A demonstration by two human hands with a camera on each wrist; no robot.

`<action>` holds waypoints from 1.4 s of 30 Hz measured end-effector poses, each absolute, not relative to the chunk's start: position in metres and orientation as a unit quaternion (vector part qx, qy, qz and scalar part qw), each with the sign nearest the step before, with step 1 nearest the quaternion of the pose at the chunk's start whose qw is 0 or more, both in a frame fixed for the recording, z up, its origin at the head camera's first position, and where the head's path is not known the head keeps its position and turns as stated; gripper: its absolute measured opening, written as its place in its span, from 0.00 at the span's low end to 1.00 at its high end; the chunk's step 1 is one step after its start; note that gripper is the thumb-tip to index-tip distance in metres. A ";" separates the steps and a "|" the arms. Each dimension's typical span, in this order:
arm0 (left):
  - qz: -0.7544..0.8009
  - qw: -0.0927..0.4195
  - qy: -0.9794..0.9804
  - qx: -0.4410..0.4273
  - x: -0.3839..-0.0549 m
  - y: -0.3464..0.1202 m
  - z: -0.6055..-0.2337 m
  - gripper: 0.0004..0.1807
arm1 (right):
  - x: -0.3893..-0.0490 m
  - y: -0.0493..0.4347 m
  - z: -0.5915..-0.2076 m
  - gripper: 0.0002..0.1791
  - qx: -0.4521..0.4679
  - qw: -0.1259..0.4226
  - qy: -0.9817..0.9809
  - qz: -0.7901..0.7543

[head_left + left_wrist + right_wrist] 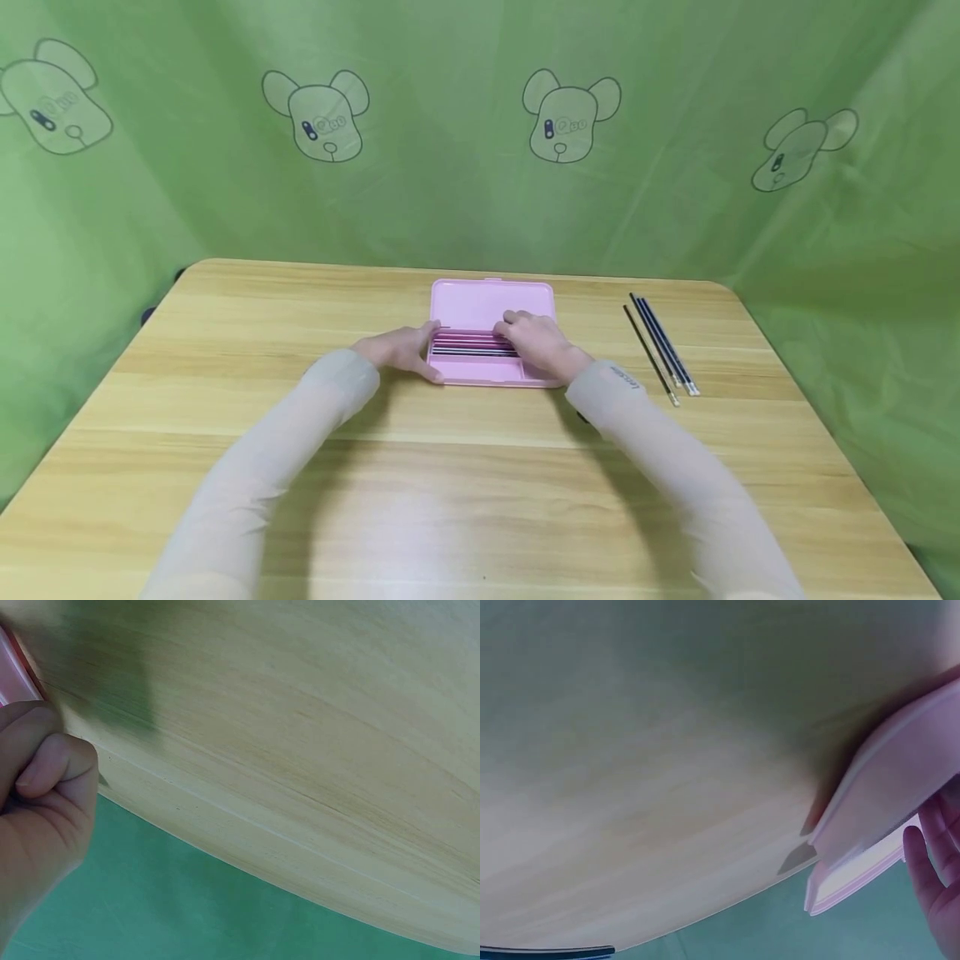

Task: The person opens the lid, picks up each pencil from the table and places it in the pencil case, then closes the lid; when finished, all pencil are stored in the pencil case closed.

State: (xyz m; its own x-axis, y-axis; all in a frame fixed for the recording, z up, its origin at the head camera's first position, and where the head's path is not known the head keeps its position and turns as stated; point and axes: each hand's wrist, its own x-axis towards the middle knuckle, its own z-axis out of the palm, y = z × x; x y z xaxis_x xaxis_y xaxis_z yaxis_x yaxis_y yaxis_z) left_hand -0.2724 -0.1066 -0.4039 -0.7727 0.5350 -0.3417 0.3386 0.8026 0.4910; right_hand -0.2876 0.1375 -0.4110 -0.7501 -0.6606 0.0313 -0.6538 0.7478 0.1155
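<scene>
Head view, left grip (403, 347) holding smooth pink rectangular case (474, 369), right grip (537, 342) unclear

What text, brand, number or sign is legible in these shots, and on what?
Right sleeve: "Le…", the rest too blurred to read.
Animal heads on the green curtain: outlined letters, too faint to read surely.
Loose pencils: any print is too small to read.
Pink case: none visible.
</scene>
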 end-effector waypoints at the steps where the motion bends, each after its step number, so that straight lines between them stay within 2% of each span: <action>1: 0.206 0.239 0.918 0.238 -0.272 -0.107 -0.404 0.58 | -0.288 0.138 -0.411 0.14 0.348 0.035 -0.936 -0.045; 18: 0.206 0.240 0.920 0.233 -0.272 -0.107 -0.406 0.58 | -0.288 0.141 -0.412 0.13 0.336 0.035 -0.940 -0.036; 22: 0.205 0.240 0.919 0.237 -0.276 -0.108 -0.409 0.60 | -0.289 0.140 -0.414 0.13 0.336 0.029 -0.941 -0.038; 26: 0.204 0.244 0.919 0.234 -0.278 -0.107 -0.410 0.62 | -0.289 0.143 -0.416 0.13 0.338 0.043 -0.940 -0.034; 35: 0.195 0.240 0.923 0.230 -0.272 -0.106 -0.402 0.58 | -0.282 0.151 -0.415 0.11 0.359 0.070 -0.930 -0.022; 42: 0.201 0.246 0.921 0.227 -0.271 -0.106 -0.402 0.59 | -0.279 0.155 -0.414 0.11 0.361 0.041 -0.931 0.027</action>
